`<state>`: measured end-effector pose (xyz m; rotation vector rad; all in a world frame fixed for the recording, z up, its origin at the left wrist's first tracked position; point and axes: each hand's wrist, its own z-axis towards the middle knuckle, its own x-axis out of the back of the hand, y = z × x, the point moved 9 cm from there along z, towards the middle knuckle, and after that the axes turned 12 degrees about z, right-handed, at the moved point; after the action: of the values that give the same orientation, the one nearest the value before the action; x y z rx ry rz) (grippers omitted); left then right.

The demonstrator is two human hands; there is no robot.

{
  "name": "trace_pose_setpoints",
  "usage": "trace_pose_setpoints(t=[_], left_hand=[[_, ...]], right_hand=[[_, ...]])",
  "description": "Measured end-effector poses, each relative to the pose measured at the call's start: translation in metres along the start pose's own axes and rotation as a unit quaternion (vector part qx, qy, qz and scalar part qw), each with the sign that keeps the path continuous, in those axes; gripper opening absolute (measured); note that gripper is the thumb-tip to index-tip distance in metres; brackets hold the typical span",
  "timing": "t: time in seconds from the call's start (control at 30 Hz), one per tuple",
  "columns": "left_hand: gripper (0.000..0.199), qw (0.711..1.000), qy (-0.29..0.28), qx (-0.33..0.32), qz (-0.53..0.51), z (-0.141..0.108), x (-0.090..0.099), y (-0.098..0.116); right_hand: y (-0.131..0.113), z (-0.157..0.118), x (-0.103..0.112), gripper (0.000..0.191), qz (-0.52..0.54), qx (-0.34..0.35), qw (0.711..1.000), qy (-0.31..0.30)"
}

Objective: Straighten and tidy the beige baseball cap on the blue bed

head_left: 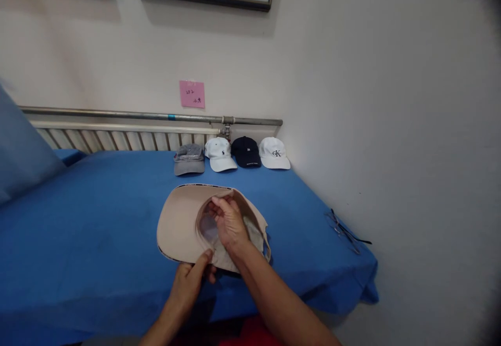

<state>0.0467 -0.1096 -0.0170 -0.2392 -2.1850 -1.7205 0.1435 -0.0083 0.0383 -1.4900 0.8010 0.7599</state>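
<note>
Where the blue cloth-covered table (97,236) comes nearest the wearer, one beige fabric baseball cap with a broad curved brim and dark patterned edging (178,226) is held just over the cloth, hollow side up, brim to the left, back strap to the right.

Left hand (188,283): clamped on the cap's near rim, close to where brim meets crown; thumb above, fingers beneath.
Right hand (230,226): inside the crown, thumb and fingers drawn together by the sweatband; whether they grip it cannot be told.

Handling, as judged: light; crown soft, liable to crease or cave in; brim stiffer, apt to keep its curve; cloth unlikely to slip; not fragile. Best hold: the brim's edge or the brim-crown seam; the back strap is poorer, being narrow and likely to flex.

Right edge of table: one pair of thin-framed eyeglasses (346,233).

Far side, in a row, left to right: grey fabric cap (189,159); white cap with small dark emblem (220,154); navy cap with small pale mark (246,152); white cap with dark lettering (274,153).

Beyond: pale ribbed radiator (97,139); square pink paper note (192,94) on the wall.
</note>
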Motion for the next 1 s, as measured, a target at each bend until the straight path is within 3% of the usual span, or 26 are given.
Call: trace_pose_setpoints(t=[0.47,1.0], left_hand=[[0.051,0.994,-0.033,0.011,-0.105,0.005,-0.006,-0.003],[0.048,0.989,-0.09,-0.003,-0.116,0.006,-0.011,-0.009]], right_hand=[[-0.001,0.004,-0.001,0.018,-0.069,0.02,0.997,-0.015],[0.004,0.008,0.012,0.021,-0.102,-0.002,0.995,0.016]])
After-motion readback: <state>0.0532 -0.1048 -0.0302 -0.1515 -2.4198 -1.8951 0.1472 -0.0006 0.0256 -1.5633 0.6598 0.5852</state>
